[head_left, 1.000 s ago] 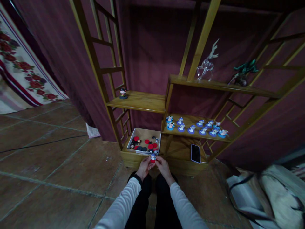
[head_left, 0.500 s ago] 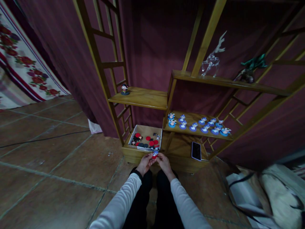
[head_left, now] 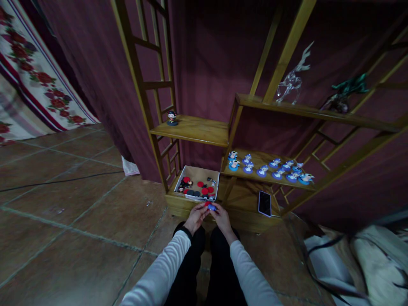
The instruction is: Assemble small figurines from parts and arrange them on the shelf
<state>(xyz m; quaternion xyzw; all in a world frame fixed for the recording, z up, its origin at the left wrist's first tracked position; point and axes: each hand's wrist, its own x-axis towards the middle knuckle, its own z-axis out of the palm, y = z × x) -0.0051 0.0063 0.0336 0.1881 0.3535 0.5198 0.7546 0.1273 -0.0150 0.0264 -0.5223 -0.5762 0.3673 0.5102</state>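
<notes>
My left hand (head_left: 195, 217) and my right hand (head_left: 222, 218) meet just in front of the box, both closed on a small blue figurine (head_left: 211, 207) with a red round base (head_left: 207, 204). The left fingers pinch near the red base, the right fingers the blue part. The figurine is tipped over, and whether base and figure are joined cannot be told. Beyond the fingertips is a shallow white-edged cardboard box (head_left: 202, 173), holding several red discs (head_left: 205, 191), dark discs (head_left: 197, 193) and small dark figurines (head_left: 190, 183).
Blue and purple figurines (head_left: 263, 170) stand in rows on the right shelf (head_left: 236, 172). A phone (head_left: 264, 203) lies below. One dark figurine (head_left: 172, 118) is on the left shelf (head_left: 200, 129). Above stand a clear deer ornament (head_left: 290, 85) and a green ornament (head_left: 347, 91). Bags (head_left: 334, 263) lie at right.
The figurine has been turned over in my fingers: its red base, underneath before, now shows at the upper left beside the blue part. The view has shifted slightly left.
</notes>
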